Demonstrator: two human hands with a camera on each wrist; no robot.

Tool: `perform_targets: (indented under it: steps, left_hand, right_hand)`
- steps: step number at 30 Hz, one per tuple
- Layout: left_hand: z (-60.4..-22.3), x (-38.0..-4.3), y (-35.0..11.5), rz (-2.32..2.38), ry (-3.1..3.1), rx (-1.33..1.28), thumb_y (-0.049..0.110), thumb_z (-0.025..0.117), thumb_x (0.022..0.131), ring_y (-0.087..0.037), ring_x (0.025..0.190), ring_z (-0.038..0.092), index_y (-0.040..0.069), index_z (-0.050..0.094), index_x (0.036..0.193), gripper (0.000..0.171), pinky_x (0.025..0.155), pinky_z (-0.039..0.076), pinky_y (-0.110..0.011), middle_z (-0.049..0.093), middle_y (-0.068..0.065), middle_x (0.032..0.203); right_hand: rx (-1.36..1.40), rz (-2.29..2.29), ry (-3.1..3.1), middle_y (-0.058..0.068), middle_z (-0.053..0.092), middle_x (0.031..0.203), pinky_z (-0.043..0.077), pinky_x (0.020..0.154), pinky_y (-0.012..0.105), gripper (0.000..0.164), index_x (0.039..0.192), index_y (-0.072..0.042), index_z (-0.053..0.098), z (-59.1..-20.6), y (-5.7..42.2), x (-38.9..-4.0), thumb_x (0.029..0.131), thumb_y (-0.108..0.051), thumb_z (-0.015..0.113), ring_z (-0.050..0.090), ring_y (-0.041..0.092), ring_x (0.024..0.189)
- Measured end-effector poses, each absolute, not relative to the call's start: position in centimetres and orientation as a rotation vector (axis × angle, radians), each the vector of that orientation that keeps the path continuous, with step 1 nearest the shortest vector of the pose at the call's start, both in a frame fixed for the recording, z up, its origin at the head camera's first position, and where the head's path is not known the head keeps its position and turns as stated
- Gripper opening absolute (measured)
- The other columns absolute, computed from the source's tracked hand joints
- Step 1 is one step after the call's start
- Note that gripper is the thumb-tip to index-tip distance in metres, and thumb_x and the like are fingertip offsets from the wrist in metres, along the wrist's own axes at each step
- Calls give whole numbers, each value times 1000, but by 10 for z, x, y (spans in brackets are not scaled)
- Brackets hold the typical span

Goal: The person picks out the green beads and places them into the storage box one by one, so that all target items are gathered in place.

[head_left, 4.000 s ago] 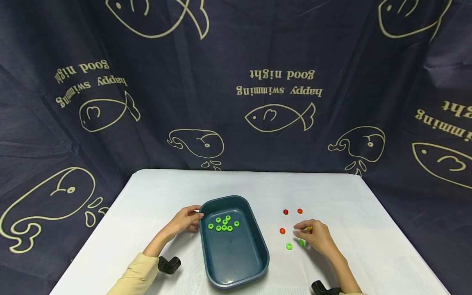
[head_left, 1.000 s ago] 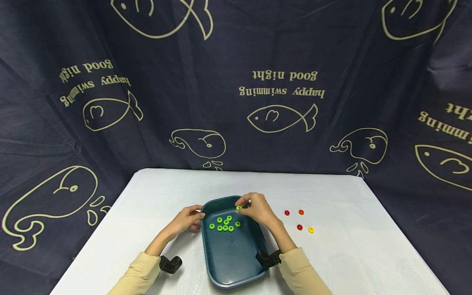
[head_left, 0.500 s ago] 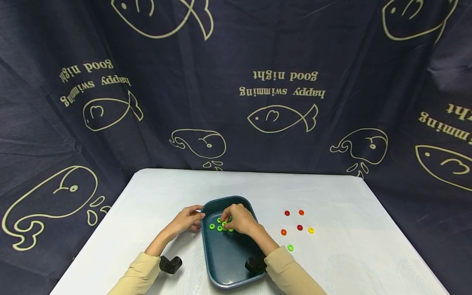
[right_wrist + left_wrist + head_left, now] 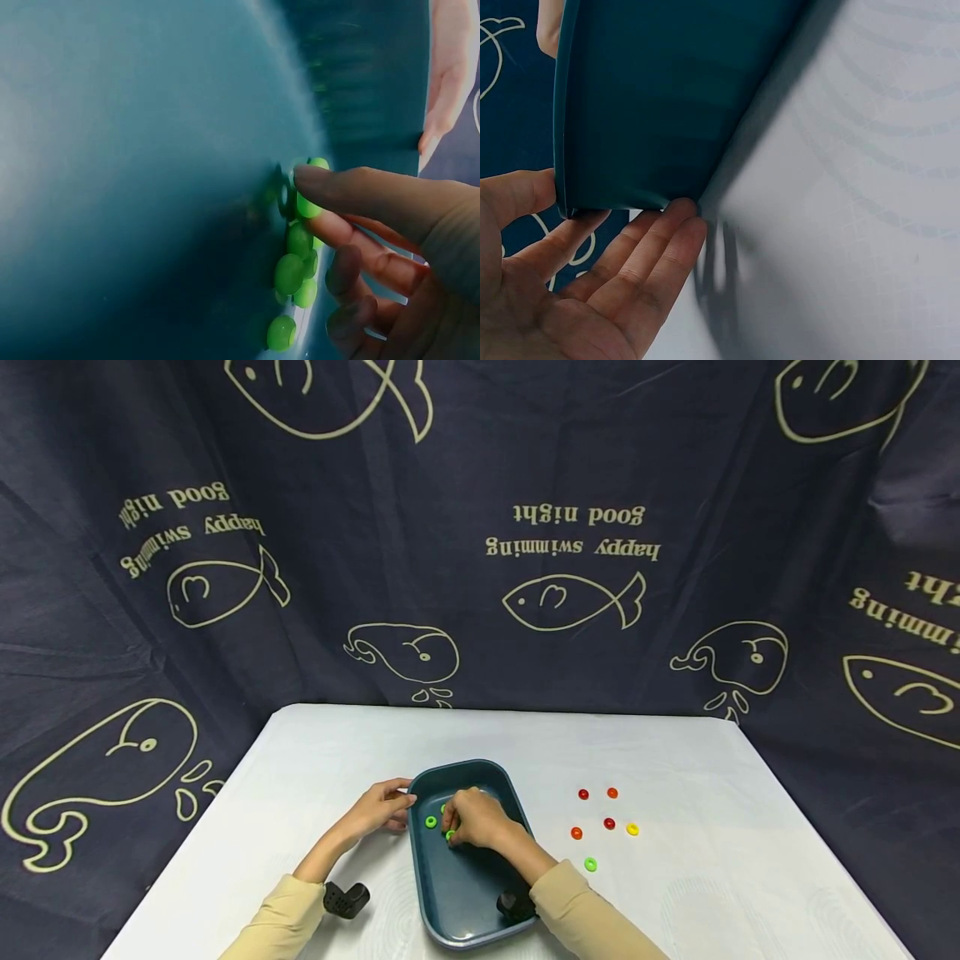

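A dark teal plastic bin rests on the white table. My left hand holds its far left corner, thumb at the rim and the other fingers against the outer wall, as the left wrist view shows. Inside the bin, my right hand pinches a green ring-shaped bead between thumb and index finger, close above the floor. Several more green beads lie on the bin floor beside these fingers. In the head view the right hand covers most of them; one green bead shows to its left.
Right of the bin lie one green bead, a yellow bead, two orange-red beads and two dark red beads. A dark cloth printed with fish and whales hangs behind the table.
My right hand has come from the loose beads on the right into the bin, bringing a green bead from the table past the far right corner and then down leftward. The left hand stays put.
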State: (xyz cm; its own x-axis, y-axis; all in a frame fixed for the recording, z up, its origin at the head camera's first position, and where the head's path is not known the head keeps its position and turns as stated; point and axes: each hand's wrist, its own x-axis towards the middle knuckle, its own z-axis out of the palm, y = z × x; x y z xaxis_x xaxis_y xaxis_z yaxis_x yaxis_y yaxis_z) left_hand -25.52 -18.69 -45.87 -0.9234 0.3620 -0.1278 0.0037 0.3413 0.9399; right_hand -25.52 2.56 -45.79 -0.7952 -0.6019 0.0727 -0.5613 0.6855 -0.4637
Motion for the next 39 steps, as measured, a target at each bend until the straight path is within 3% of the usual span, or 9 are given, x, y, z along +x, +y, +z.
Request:
perform_targets:
  steps: [10, 31, 39]
  left_hand:
    - [-460, -255, -187, 1609, 2301, 324, 18, 50, 97, -30, 89, 68, -11, 40, 133, 48, 75, 59, -43, 57, -32, 114]
    - [-460, -256, -187, 1604, 2291, 344, 19, 50, 97, -30, 89, 68, -11, 40, 134, 48, 75, 58, -43, 57, -33, 116]
    - [-459, -254, -187, 1599, 2305, 344, 18, 50, 97, -32, 89, 68, -12, 40, 134, 48, 75, 58, -44, 57, -33, 115]
  right_hand:
    - [-972, -588, 2848, -11, 68, 71, 46, 59, 15, 19, 75, -19, 73, -459, 23, -253, 62, -16, 87, 56, -3, 64]
    - [-931, -819, 2825, -5, 70, 78, 46, 56, 13, 11, 82, -14, 75, -442, 34, -260, 73, -16, 80, 57, -1, 64]
    - [-958, -930, 2831, 1, 72, 84, 50, 64, 19, 15, 87, -10, 75, -431, 47, -260, 74, -16, 79, 66, 16, 80]
